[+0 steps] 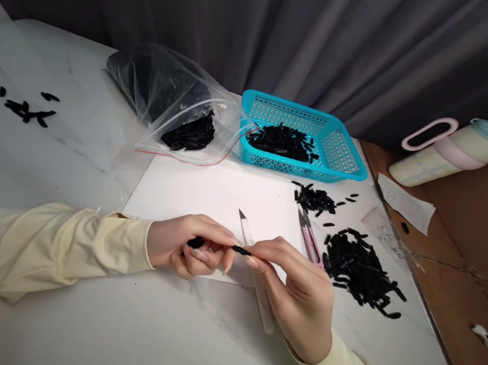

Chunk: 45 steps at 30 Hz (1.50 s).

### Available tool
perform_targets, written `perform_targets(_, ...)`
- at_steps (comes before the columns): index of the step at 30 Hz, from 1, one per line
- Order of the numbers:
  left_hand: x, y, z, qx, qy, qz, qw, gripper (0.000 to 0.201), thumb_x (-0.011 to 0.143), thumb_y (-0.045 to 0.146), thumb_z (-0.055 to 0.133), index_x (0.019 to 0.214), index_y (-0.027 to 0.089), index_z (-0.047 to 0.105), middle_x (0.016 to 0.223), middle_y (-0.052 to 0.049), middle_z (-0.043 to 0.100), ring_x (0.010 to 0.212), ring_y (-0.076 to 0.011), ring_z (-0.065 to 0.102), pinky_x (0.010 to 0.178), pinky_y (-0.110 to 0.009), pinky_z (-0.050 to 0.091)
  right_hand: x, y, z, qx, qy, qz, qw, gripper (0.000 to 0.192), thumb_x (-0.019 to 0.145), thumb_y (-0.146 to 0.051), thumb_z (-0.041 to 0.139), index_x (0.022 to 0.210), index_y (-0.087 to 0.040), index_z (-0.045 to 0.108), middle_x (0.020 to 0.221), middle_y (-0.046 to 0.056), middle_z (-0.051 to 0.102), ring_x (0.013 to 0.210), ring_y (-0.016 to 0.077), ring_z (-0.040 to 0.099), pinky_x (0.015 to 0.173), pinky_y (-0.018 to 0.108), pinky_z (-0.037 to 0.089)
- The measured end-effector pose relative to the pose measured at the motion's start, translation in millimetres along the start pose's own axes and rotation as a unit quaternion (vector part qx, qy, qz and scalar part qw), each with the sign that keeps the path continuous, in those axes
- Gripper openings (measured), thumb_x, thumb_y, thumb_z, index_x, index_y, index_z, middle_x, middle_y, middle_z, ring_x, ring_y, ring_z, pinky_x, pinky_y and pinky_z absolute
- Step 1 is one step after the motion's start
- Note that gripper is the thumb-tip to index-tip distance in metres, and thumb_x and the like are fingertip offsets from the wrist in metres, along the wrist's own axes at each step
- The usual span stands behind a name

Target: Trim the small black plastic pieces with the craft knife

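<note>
Between thumb and forefinger, my right hand (pixel 296 286) pinches one slim, ridged black piece (pixel 240 250). The left end of that piece meets the fingertips of my left hand (pixel 195 246). My left fingers are curled around more black material (pixel 195 242), which shows only in part. Under my right hand lies a craft knife (pixel 262 305) with a whitish handle, its blade pointing away from me on a white sheet (pixel 204 194). Beside it rest pink-handled thread snips (pixel 312 238). Loose black pieces form a large pile (pixel 358 269) and a smaller pile (pixel 316 200) at the right.
A blue plastic basket (pixel 344 174) holds many black pieces. Left of it, a clear zip bag (pixel 186 81) lies with black pieces in it. A few pieces (pixel 25 111) are scattered far left. A tumbler (pixel 454 153), a paper slip (pixel 405 201) and a small white object (pixel 482 336) are at the right.
</note>
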<state>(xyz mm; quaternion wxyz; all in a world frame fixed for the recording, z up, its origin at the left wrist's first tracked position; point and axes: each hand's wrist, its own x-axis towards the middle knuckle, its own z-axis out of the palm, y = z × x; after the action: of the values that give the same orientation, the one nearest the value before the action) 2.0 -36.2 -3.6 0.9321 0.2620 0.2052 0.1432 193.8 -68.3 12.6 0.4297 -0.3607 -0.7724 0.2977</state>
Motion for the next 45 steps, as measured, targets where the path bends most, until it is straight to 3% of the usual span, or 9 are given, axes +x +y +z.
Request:
perform_targets(6,0,1,-0.1,0.003,0.021,-0.008,1.0,0.019,0.08,0.022,0.052,0.07,0.009,0.061,0.044,0.007,0.028,0.034,-0.0014,0.014,0.026,-0.009,0.013,-2,0,1,0.002,0.032,0.011,0.999,0.019,0.078,-0.003,0.059,0.087,-0.019,0.066,0.077,0.004,0.066,0.07,0.0154,0.061,0.061,0.028,0.049)
perform_targets(9,-1,1,0.9,0.015,0.033,-0.006,0.999,0.017,0.079,0.023,0.055,0.071,0.009,0.06,0.043,0.008,0.028,0.034,-0.0011,0.013,0.026,-0.009,0.012,-3,0,1,0.01,0.022,0.056,0.998,0.017,0.079,-0.006,0.06,0.088,-0.02,0.065,0.081,0.003,0.068,0.074,0.0149,0.063,0.065,0.027,0.05)
perform_targets(15,-4,-2,6.1,0.074,0.053,0.015,0.996,0.019,0.077,0.027,0.061,0.068,0.011,0.058,0.043,0.01,0.022,0.035,-0.0005,0.012,0.029,-0.01,0.009,-3,-1,2,0.159,0.017,0.158,0.974,0.028,0.079,-0.012,0.063,0.103,-0.022,0.053,0.085,0.001,0.07,0.077,0.0139,0.067,0.072,0.026,0.055)
perform_targets(27,-5,0,12.2,0.126,0.098,0.033,0.987,0.016,0.074,0.023,0.063,0.067,0.015,0.052,0.041,0.01,0.023,0.037,-0.0009,0.012,0.033,-0.013,0.009,-8,-2,5,0.129,0.063,0.118,0.983,0.044,0.075,-0.003,0.064,0.108,-0.024,0.045,0.082,-0.002,0.07,0.071,0.0127,0.065,0.073,0.028,0.054)
perform_targets(32,-2,-1,8.3,0.072,0.09,0.031,0.993,0.013,0.075,0.021,0.061,0.068,0.012,0.055,0.044,0.008,0.029,0.036,-0.0004,0.015,0.031,-0.011,0.011,-10,-3,6,0.089,0.079,0.083,0.989,0.046,0.075,-0.001,0.064,0.111,-0.024,0.046,0.082,0.0,0.069,0.073,0.0153,0.066,0.073,0.032,0.053)
perform_targets(35,2,1,4.0,-0.035,0.071,0.034,0.996,0.02,0.079,0.027,0.051,0.072,0.009,0.059,0.052,0.002,0.043,0.035,-0.004,0.031,0.026,-0.013,0.018,12,3,-8,0.022,0.139,0.015,0.99,0.044,0.073,-0.002,0.066,0.108,-0.022,0.049,0.084,0.001,0.068,0.078,0.0186,0.068,0.078,0.036,0.053)
perform_targets(39,7,3,-0.9,-0.136,0.076,0.037,0.987,0.034,0.081,0.036,0.043,0.077,0.006,0.059,0.067,-0.008,0.057,0.056,-0.0169,0.059,0.038,-0.022,0.043,85,30,-42,-0.114,0.178,-0.09,0.973,0.035,0.072,-0.007,0.066,0.101,-0.021,0.052,0.086,0.004,0.067,0.083,0.0198,0.067,0.079,0.034,0.053)
perform_targets(42,9,5,-2.6,-0.175,0.076,0.041,0.981,0.042,0.084,0.04,0.039,0.084,0.003,0.058,0.08,-0.015,0.064,0.077,-0.0249,0.065,0.062,-0.029,0.051,139,50,-60,-0.181,0.096,-0.072,0.976,0.035,0.073,-0.007,0.062,0.105,-0.018,0.052,0.091,0.006,0.067,0.085,0.0167,0.064,0.076,0.029,0.052)
perform_targets(45,8,4,-2.4,-0.218,0.085,0.04,0.971,0.046,0.087,0.042,0.037,0.093,0.001,0.056,0.098,-0.022,0.063,0.096,-0.0279,0.062,0.082,-0.032,0.047,154,46,-54,-0.261,0.065,-0.033,0.963,0.021,0.068,-0.005,0.064,0.087,-0.014,0.061,0.091,0.007,0.066,0.083,0.0195,0.063,0.075,0.032,0.049)
